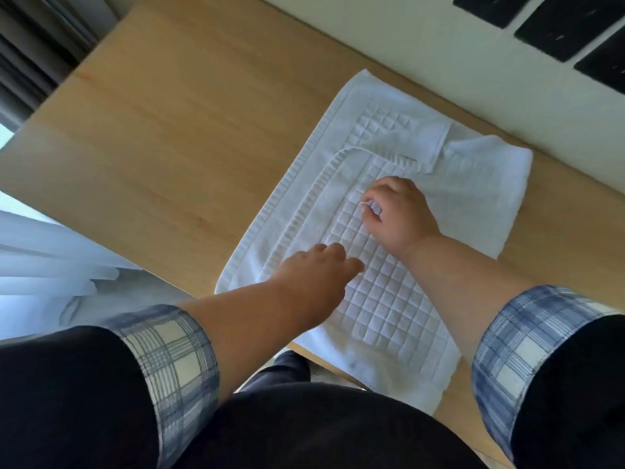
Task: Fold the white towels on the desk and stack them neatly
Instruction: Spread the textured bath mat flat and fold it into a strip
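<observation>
A white towel with a raised square pattern (382, 299) lies on the wooden desk (152, 130), its near end hanging over the front edge. A second layer of the same pattern (375, 130) shows beyond it, and a plain white towel (487, 184) lies under them at the right. My right hand (395, 211) has its fingers curled and pinches a bit of the patterned cloth near its middle. My left hand (314, 269) rests on the towel's left part, fingers bent down onto the fabric.
The desk stretches bare to the left and far side. A pale wall (439, 45) with dark panels (554, 25) runs behind the towels. Sheer curtains (50, 258) hang left of the desk, with dark drapes (33, 45) above.
</observation>
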`<action>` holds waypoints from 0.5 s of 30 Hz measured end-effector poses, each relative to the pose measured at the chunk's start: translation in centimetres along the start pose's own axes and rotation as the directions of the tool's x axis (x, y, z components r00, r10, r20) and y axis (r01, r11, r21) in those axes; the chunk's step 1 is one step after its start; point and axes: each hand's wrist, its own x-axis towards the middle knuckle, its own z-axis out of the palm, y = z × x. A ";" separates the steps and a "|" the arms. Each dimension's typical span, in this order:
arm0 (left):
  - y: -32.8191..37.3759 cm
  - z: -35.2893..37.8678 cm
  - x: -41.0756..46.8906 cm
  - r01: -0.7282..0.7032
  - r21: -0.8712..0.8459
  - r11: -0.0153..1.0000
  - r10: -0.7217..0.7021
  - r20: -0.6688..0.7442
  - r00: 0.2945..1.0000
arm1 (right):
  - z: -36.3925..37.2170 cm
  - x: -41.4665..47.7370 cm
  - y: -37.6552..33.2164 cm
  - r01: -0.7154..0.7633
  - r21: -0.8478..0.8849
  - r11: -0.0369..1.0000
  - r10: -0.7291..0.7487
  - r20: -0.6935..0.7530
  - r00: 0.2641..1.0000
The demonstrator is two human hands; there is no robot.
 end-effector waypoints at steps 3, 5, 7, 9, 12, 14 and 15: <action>2.3 1.2 0.5 0.103 0.153 0.983 -0.117 0.088 0.989 | -0.1 -1.7 3.3 0.017 -0.085 0.996 0.001 0.208 0.978; 3.2 1.7 0.7 0.193 0.220 0.956 -0.220 0.105 0.970 | 0.3 -2.8 5.2 -0.008 -0.140 0.990 0.051 0.302 0.952; 3.8 1.9 1.0 0.256 0.248 0.934 -0.289 0.109 0.951 | 0.6 -3.7 6.3 -0.069 -0.172 0.983 0.120 0.308 0.944; 4.5 1.9 1.6 0.287 0.284 0.915 -0.332 0.127 0.935 | 0.6 -4.4 6.9 -0.141 -0.183 0.973 0.191 0.291 0.938; 5.3 1.5 2.8 0.320 0.324 0.890 -0.376 0.126 0.918 | 0.3 -5.8 7.1 -0.259 -0.210 0.943 0.310 0.270 0.911; 6.2 1.4 3.8 0.336 0.353 0.873 -0.399 0.123 0.909 | -0.2 -7.4 7.4 -0.359 -0.218 0.908 0.408 0.260 0.875; 6.8 1.4 4.3 0.339 0.360 0.869 -0.406 0.129 0.905 | -0.5 -8.2 7.6 -0.401 -0.222 0.889 0.450 0.255 0.856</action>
